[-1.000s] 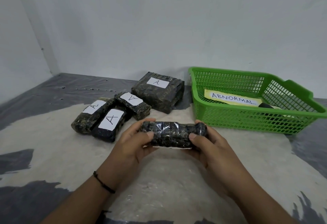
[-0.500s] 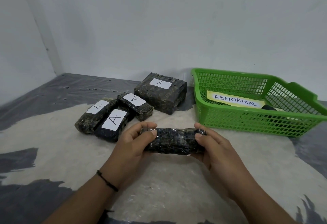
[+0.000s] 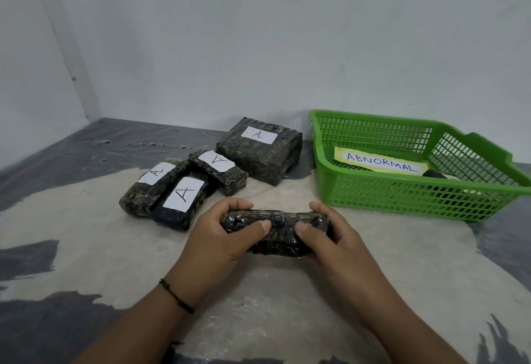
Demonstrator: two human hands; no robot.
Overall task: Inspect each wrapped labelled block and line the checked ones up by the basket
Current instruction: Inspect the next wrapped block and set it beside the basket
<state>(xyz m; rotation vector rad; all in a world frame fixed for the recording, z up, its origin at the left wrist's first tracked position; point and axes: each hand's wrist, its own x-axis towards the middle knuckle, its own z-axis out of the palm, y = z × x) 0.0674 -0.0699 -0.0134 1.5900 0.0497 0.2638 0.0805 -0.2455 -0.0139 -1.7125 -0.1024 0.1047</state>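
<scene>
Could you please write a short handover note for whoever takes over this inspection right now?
Left hand and right hand both grip the ends of one wrapped block, held just above the floor sheet; no label shows on the face in view.
Four blocks labelled A lie left of the green basket: one large block nearest the basket, three small blocks clustered loosely, not in a neat line.
The basket holds an ABNORMAL sign and a dark item.
Left: finish checking the held block, place it, tidy the row.

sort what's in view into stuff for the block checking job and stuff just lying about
Job:
held block, gripped by left hand and right hand
four blocks labelled A
green basket

Lying about:
ABNORMAL sign in the basket
plastic floor sheet
wrist band
</scene>
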